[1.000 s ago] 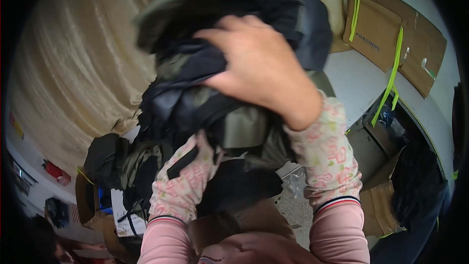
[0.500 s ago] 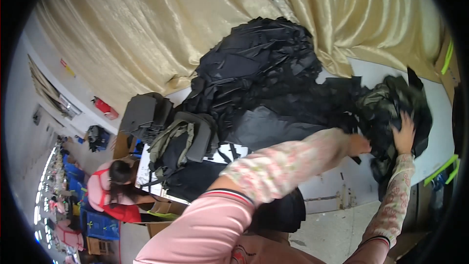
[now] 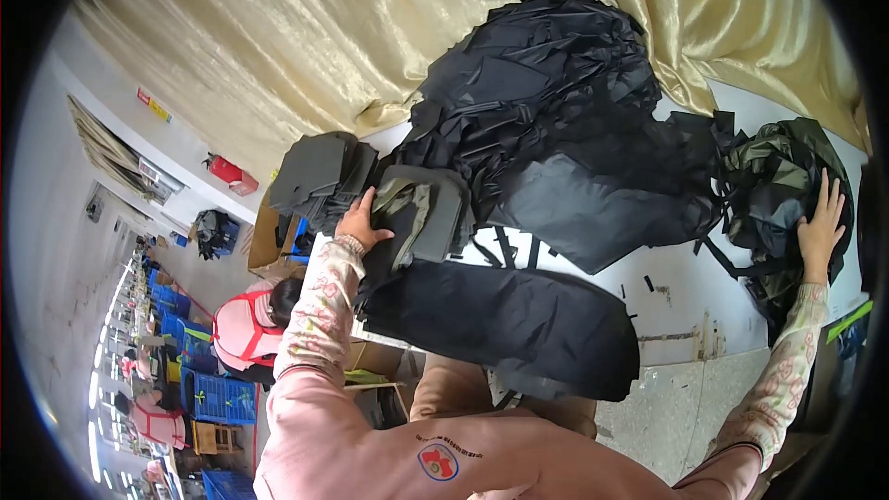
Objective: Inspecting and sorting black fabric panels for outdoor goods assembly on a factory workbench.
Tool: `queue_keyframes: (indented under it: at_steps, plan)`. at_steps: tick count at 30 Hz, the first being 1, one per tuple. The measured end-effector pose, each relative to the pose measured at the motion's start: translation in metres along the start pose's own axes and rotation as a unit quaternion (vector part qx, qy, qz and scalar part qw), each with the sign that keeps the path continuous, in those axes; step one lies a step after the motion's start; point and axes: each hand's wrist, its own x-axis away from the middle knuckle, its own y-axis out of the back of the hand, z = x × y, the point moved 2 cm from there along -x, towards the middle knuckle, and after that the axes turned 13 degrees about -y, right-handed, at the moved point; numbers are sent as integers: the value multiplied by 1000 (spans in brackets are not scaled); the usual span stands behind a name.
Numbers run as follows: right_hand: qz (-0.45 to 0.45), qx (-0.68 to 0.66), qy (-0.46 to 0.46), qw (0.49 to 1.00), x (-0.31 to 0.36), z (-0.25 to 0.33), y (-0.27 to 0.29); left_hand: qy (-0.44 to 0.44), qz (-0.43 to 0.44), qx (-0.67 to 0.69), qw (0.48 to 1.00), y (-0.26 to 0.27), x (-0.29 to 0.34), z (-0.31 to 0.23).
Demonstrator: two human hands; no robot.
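Observation:
My left hand lies at the left edge of an olive and black fabric piece, thumb apart from the fingers. That piece rests against a stack of dark grey padded panels. At the right, my right hand is spread flat on a crumpled olive and black fabric bundle with black straps. Between my hands, a smooth black panel lies in front of a big heap of black fabric pieces. A long black padded panel hangs over the table's near edge, close to my body.
Another stack of dark grey panels sits at the table's left end. Gold curtains hang behind the white table. A person in pink is at the lower left, near blue crates. A red fire extinguisher is by the wall.
My left hand has moved from the right-hand bundle to the olive and black piece at the left. My right hand stays on its bundle. The view has shifted.

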Motion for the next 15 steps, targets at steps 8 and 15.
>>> queue_keyframes:
  at_steps: [8, 15]
  plan:
    - [159, -444, 299, 830, 121, 146, 187, -83, -271, 74, 956, 120, 18, 15]
    - [430, -547, 453, 557, 253, 293, 311, -260, -430, 168, 848, 307, 28, -45]
